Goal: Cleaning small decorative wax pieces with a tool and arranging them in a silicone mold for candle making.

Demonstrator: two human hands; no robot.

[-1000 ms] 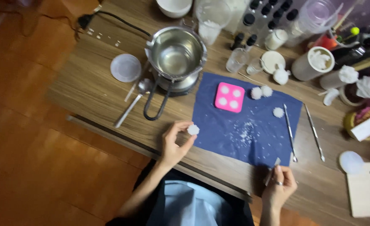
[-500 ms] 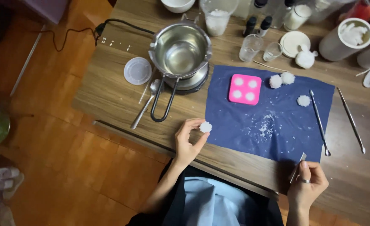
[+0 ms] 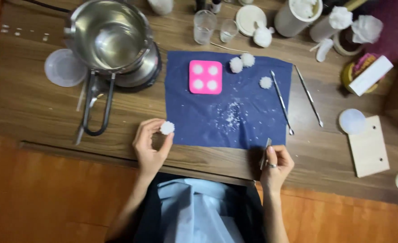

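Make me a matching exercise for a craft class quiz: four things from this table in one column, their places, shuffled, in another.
Things:
1. white ball
2. pink mould
3. metal pot
4. thin metal tool

Places:
a. on the blue cloth
b. in the right hand
c. in the left hand
d. left of the cloth, on the wooden table

Pairs: 1-c, 2-a, 3-d, 4-b

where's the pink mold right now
In the head view the pink mold lies flat on the upper left part of the blue cloth, right of the steel pot, with two white fluffy balls just to its right.
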